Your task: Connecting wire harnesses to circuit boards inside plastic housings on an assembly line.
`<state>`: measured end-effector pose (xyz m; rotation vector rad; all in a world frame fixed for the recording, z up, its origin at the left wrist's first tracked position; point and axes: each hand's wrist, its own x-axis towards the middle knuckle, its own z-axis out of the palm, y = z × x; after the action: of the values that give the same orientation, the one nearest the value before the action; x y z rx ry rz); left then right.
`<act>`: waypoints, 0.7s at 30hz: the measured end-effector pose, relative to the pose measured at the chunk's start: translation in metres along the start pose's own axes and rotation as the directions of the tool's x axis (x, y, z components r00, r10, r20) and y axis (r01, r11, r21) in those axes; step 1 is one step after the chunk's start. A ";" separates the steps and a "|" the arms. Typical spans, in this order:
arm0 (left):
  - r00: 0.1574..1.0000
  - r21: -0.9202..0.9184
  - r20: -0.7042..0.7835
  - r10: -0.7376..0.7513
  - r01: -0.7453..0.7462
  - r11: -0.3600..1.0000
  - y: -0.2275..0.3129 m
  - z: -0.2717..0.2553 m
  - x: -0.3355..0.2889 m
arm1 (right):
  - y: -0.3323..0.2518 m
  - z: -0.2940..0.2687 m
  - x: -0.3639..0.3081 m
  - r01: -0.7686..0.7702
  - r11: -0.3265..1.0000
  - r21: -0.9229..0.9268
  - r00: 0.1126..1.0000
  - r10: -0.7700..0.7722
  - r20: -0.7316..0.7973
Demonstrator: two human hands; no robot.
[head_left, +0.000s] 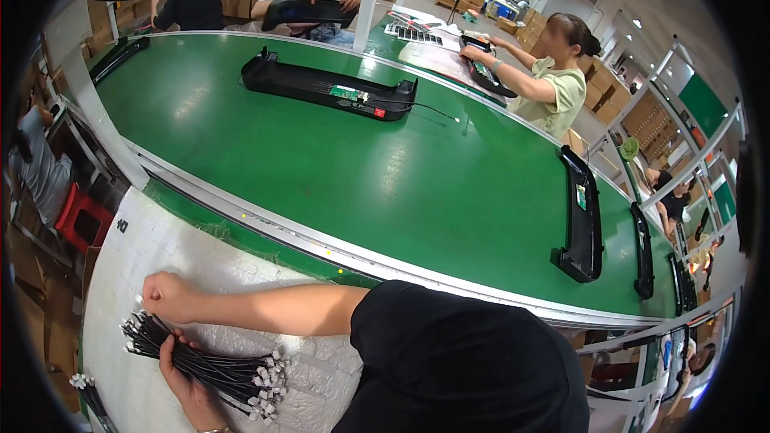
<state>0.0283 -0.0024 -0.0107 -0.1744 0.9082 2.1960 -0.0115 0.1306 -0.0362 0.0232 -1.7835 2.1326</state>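
My left hand (186,381) is wrapped round a thick bundle of short black cables (216,365) with white plug connectors at both ends. The bundle lies at a slant over a white, film-covered worktop (313,369), its wider fan of plugs toward the lower right. My right arm reaches across from the right in a black sleeve. At the bundle's upper left end, my right hand (170,297) is closed with its fingers curled in. A small white connector shows beside these fingers; what they grip is hidden.
Beyond the worktop runs a green conveyor belt (385,184) with a metal edge rail (281,234). It carries a black housing with a circuit board (313,95), and more housings (581,216) at right. Another cable bundle (92,401) lies lower left. Co-workers (553,80) handle housings across the belt.
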 end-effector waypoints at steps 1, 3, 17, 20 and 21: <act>0.999 0.039 -0.048 0.014 -0.012 0.999 -0.003 0.002 0.002 | 0.014 -0.002 0.007 0.160 0.972 0.172 0.987 -0.152 -0.054; 0.990 0.058 -0.127 0.057 -0.050 0.997 0.001 -0.011 -0.002 | -0.037 0.004 0.004 0.014 0.925 0.380 1.000 -0.013 -0.006; 0.998 -0.082 0.059 0.018 -0.013 0.997 0.003 -0.015 0.009 | -0.136 -0.018 -0.029 0.616 0.347 -0.707 0.735 -0.575 0.358; 0.999 -0.028 -0.014 0.033 -0.033 0.999 0.015 -0.029 0.015 | -0.082 -0.021 -0.009 0.467 0.271 -0.842 0.876 -0.275 0.397; 0.998 -0.010 -0.049 0.050 -0.050 0.999 0.022 -0.030 0.015 | -0.062 -0.024 -0.004 0.447 0.257 -0.857 0.891 -0.217 0.399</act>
<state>-0.0021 -0.0234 -0.0265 -0.2137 0.9365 2.2523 0.0152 0.1613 0.0165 0.3076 -2.5810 0.5296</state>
